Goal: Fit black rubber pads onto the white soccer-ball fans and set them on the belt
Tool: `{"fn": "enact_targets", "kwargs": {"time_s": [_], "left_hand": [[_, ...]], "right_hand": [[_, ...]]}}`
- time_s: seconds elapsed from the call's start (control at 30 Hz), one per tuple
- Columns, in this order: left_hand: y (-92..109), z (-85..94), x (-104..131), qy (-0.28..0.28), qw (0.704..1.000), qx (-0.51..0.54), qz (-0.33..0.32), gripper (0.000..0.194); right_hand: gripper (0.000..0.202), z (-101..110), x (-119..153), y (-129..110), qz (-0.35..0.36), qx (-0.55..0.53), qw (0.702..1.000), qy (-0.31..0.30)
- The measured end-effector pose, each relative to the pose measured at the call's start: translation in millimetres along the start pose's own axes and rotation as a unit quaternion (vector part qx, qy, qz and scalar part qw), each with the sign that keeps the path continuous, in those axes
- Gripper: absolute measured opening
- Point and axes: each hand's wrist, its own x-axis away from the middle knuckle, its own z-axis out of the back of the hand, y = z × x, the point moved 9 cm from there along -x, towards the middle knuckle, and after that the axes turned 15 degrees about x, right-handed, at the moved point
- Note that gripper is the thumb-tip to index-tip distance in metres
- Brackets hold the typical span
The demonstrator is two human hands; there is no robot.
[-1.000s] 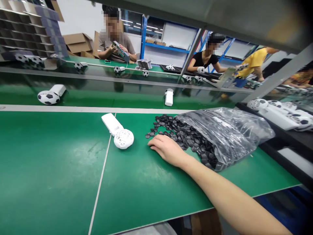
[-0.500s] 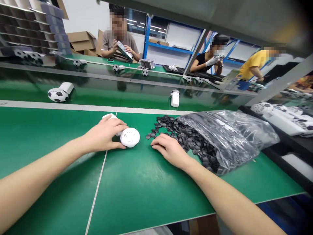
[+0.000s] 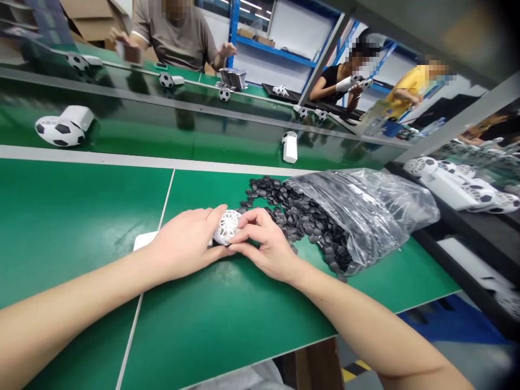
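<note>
A white device with a round openwork head (image 3: 228, 226) is held over the green table (image 3: 195, 325). My left hand (image 3: 189, 238) is wrapped over its body, and a white end sticks out to the left of the hand. From the right, my right hand (image 3: 264, 241) has its fingers pressed to the edge of the round head. Whether a small piece is between these fingers is hidden. Just beyond my right hand lies a heap of black flat pieces (image 3: 309, 216), spilling from a clear plastic bag (image 3: 377, 211).
Across the raised strip lie a white device with a football-patterned head (image 3: 60, 131) and a smaller one (image 3: 290, 147). Black trays (image 3: 439, 227) with white devices (image 3: 459, 187) stand at the right. Several people (image 3: 174, 38) sit or stand beyond.
The round head has turned from its smooth white side to its openwork side. My right hand has moved left from beside the black pieces onto the head. The view has shifted.
</note>
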Motion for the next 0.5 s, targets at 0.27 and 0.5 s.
{"fn": "enact_targets", "kwargs": {"time_s": [0.27,0.5], "left_hand": [[-2.1,1.0,-0.3,-0.023,0.999,0.031,0.028,0.062],[-3.5,-0.2,-0.2,-0.035,0.998,0.039,0.025,0.055]], "right_hand": [[0.036,-5.8,1.8,10.6,-0.065,0.004,0.998,-0.013],[0.051,-17.2,2.8,13.3,-0.056,0.031,0.995,-0.071]]}}
